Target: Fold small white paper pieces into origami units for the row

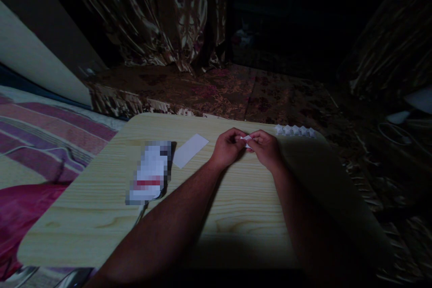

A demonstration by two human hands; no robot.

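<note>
The reference landmark is the pale yellow, wood-grain table with rounded corners [243, 202]. All positions below are stated relative to this table.

The small white folded paper piece [247, 138] is located above the far half of the table, right of its centre line, between the two hands. The left hand [227, 147] grips the piece from its left side; thumb and fingers are drawn together, with the thumb tip pressed on the piece. The right hand [266, 148] grips the same piece from its right side; thumb and fingers are likewise brought together on it. The fingertips of both hands meet closely around the piece and cover part of it. Both forearms extend over the table from its near edge.

A row of small white star-shaped pieces [295, 131] is set along the table's far edge, toward the far right corner. A flat white rectangular paper sheet [191, 150] lies at a slant on the table's far left portion. A pale, oblong item with a red band [150, 171] lies on the table's left portion; its details are pixelated. A thin pale cable [141, 212] runs from that item's near end toward the table's near edge. Pink, purple and white striped bedding [30, 130] is positioned left of the table. A shiny brown patterned curtain [168, 13] hangs beyond the table's far edge.
</note>
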